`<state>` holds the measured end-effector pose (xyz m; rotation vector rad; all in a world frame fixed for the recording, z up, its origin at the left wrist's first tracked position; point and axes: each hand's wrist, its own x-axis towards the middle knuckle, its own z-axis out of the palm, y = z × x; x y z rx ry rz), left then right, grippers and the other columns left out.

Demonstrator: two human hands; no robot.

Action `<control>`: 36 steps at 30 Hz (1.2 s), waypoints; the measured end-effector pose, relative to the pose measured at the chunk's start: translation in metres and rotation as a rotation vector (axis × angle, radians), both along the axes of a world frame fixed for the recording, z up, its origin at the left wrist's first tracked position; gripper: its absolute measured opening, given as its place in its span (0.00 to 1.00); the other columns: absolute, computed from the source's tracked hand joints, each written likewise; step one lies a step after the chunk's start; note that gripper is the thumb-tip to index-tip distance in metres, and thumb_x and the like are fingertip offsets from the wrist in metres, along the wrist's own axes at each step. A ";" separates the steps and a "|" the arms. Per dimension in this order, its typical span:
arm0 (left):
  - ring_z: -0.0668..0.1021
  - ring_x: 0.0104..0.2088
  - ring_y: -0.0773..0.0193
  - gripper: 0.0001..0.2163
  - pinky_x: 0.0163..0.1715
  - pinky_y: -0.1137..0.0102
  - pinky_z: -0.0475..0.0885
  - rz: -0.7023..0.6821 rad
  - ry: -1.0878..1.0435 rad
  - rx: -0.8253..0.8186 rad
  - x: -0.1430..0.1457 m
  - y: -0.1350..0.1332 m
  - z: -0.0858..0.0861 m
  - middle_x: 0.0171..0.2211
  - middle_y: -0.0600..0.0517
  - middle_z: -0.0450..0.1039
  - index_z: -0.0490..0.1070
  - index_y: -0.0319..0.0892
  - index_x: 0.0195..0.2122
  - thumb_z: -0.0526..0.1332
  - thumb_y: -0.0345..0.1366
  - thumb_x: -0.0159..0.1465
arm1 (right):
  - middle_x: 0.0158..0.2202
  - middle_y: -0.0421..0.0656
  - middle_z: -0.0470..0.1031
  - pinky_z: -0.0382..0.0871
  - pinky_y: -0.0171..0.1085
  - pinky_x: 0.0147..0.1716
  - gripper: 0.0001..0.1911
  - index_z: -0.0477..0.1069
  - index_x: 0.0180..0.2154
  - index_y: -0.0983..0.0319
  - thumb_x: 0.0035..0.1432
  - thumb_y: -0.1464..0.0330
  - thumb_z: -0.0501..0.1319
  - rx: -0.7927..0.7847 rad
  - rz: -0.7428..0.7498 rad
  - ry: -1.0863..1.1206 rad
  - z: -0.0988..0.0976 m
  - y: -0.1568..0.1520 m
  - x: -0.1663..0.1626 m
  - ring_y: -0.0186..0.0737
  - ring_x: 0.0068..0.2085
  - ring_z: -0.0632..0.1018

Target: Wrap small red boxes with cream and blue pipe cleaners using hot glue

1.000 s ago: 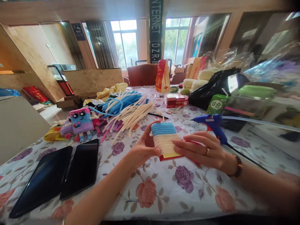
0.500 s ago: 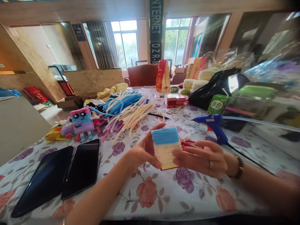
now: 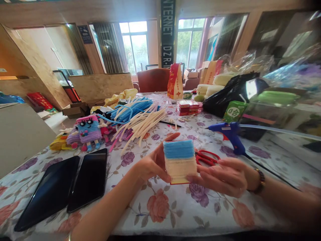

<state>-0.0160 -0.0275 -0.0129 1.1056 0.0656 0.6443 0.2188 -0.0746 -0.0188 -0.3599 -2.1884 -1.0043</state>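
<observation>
Both of my hands hold up a small box wrapped in fuzzy pipe cleaners [image 3: 180,161], blue on top and cream below, with a red edge at its base. My left hand [image 3: 152,164] grips its left side, thumb raised behind the top. My right hand [image 3: 224,175] supports the right side and bottom with the fingers curled under it. A ring and a wrist bracelet are on that arm. Red-handled scissors [image 3: 208,157] lie on the floral tablecloth [image 3: 175,207] just behind the box.
A blue glue gun [image 3: 229,132] with its cord lies at the right. Loose blue and cream pipe cleaners [image 3: 136,117] are piled behind, beside a finished purple-and-blue fuzzy doll [image 3: 87,131]. Two dark tablets [image 3: 65,185] lie at the left. Bags, boxes and a green carton [image 3: 233,111] crowd the far right.
Both hands lifted the wrapped box off the table and turned it upright toward me. The red scissors, hidden before, now show behind it.
</observation>
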 end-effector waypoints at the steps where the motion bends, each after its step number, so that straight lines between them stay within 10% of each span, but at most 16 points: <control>1: 0.71 0.54 0.51 0.48 0.49 0.62 0.68 -0.004 -0.003 -0.006 0.000 0.000 0.000 0.52 0.53 0.71 0.53 0.58 0.60 0.66 0.17 0.40 | 0.37 0.18 0.78 0.68 0.20 0.32 0.19 0.74 0.34 0.44 0.53 0.78 0.62 0.155 0.088 -0.104 0.008 0.004 -0.001 0.19 0.40 0.75; 12: 0.68 0.56 0.47 0.42 0.56 0.57 0.61 0.190 0.026 -0.049 0.006 0.003 -0.002 0.53 0.47 0.69 0.56 0.52 0.60 0.71 0.33 0.43 | 0.36 0.34 0.75 0.69 0.36 0.42 0.11 0.75 0.35 0.51 0.52 0.74 0.65 0.173 -0.021 0.048 0.014 0.016 -0.004 0.32 0.39 0.72; 36: 0.74 0.50 0.53 0.35 0.55 0.59 0.62 0.298 0.062 -0.136 0.009 0.003 -0.004 0.45 0.50 0.75 0.60 0.48 0.56 0.69 0.34 0.47 | 0.34 0.39 0.72 0.70 0.38 0.41 0.17 0.70 0.44 0.59 0.51 0.74 0.65 0.021 -0.022 0.176 0.005 0.027 -0.007 0.34 0.37 0.72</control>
